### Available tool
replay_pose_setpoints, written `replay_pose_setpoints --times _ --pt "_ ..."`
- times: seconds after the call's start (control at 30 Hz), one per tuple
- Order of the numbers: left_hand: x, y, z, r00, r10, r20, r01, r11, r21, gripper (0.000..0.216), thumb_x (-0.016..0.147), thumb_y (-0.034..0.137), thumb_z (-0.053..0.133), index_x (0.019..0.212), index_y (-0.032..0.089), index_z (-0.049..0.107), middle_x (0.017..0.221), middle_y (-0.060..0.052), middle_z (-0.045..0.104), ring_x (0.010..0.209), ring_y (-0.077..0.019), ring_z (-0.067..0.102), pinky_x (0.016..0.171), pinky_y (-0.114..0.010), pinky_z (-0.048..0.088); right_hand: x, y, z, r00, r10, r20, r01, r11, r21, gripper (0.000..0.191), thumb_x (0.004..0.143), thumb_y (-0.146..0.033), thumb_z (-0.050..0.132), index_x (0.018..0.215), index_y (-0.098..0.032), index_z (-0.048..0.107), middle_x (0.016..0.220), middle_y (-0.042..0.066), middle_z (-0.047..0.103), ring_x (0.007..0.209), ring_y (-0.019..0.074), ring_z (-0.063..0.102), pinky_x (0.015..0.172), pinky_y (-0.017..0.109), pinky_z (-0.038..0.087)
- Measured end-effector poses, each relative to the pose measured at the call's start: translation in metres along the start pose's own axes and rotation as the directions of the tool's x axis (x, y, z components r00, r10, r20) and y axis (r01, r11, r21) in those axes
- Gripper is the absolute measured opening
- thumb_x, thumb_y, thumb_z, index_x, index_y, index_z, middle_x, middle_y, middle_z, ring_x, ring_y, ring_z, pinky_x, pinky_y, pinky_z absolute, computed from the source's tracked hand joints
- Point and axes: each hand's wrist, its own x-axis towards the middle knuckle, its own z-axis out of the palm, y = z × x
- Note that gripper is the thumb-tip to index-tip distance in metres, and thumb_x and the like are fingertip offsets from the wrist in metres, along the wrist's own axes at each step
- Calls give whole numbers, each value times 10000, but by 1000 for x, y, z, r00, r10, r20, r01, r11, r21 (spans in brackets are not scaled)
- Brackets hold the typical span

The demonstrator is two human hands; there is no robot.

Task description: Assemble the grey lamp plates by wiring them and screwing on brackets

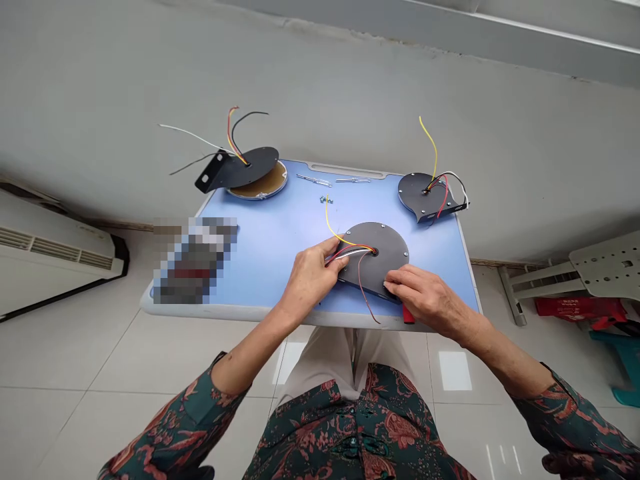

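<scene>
A dark round metal plate [376, 233] with a straight front edge lies near the front of the blue table. Screws sit around its rim, and yellow, red, white and dark wires [357, 252] come out of its central hole. My left hand [316, 272] grips the plate's left edge, the thumb on top beside the wires. At its front right corner my right hand [419, 293] is closed, thumb and fingertips pinched together by a screw hole; what they hold is too small to tell. Partly hidden below that hand is a red cylindrical handle [409, 316].
A similar plate with wires [415, 190] lies at the back right. Another bracketed plate [255, 163] leans on a tan disc [265, 187] at the back left. Two slim screwdrivers [315, 180] and several small screws [325, 200] lie mid-table. A blurred dark object [195, 260] is at left.
</scene>
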Motion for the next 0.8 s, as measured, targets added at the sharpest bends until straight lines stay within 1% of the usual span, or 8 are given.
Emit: replay_pose_setpoints --times 0.1,0.2,0.23,0.3,0.4,0.5,0.7,0.8 --pt "-17 3 -3 963 203 -180 -182 975 130 641 858 252 709 1455 144 504 1398 -167 636 1190 -322 679 1020 -498 566 -2 2 3 1000 7 -11 -7 1000 4 225 1005 -66 436 1044 -134 647 1032 142 695 828 194 555 695 349 527" --pt "-36 13 0 718 594 -363 -474 799 370 577 873 173 683 1418 162 495 1367 -177 631 1275 -321 608 1072 -516 521 -4 3 6 1000 14 -28 -14 1000 14 239 1009 -69 429 1050 -148 651 1039 134 699 830 188 561 702 347 530" --pt "-41 17 3 639 699 -322 -574 712 405 532 898 115 622 1410 177 491 1332 -160 648 1278 -294 604 1076 -489 520 -4 3 6 999 17 -35 -16 1000 19 241 1009 -69 430 1050 -151 653 1045 133 700 838 189 569 708 347 532" --pt "-43 21 11 581 802 -137 -728 588 353 516 929 31 493 1419 190 460 1251 -131 691 1223 -232 640 1030 -412 555 -4 3 7 999 21 -48 -21 1000 20 246 1008 -71 432 1047 -156 660 1054 130 704 853 192 586 719 349 537" --pt "-35 19 22 666 735 127 -742 634 220 456 959 49 427 1402 159 436 1197 -126 727 1147 -212 691 932 -356 598 -4 2 7 998 22 -59 -21 1000 15 241 1008 -83 442 1055 -153 668 1048 133 713 869 199 606 734 355 545" --pt "-26 13 26 751 611 251 -659 715 233 313 982 120 426 1282 159 505 1188 -119 737 1122 -238 710 889 -374 609 -3 1 6 998 16 -67 -15 1000 14 222 1003 -86 459 1073 -135 663 1044 145 718 881 206 612 752 364 558" --pt "-22 15 22 704 635 319 -711 622 328 269 974 88 388 1159 186 557 1109 -73 759 1031 -216 732 1204 -497 398 -2 -3 6 995 38 -89 -37 999 10 237 1001 -77 453 1095 -145 660 1045 140 722 906 208 622 775 369 573" --pt "-23 19 20 703 619 350 -711 605 358 257 980 100 392 1160 177 558 1094 -77 745 1047 -210 723 1236 -466 362 -4 -4 8 993 42 -110 -41 999 10 223 989 -58 470 1087 -137 654 1037 137 719 900 207 615 776 363 568"
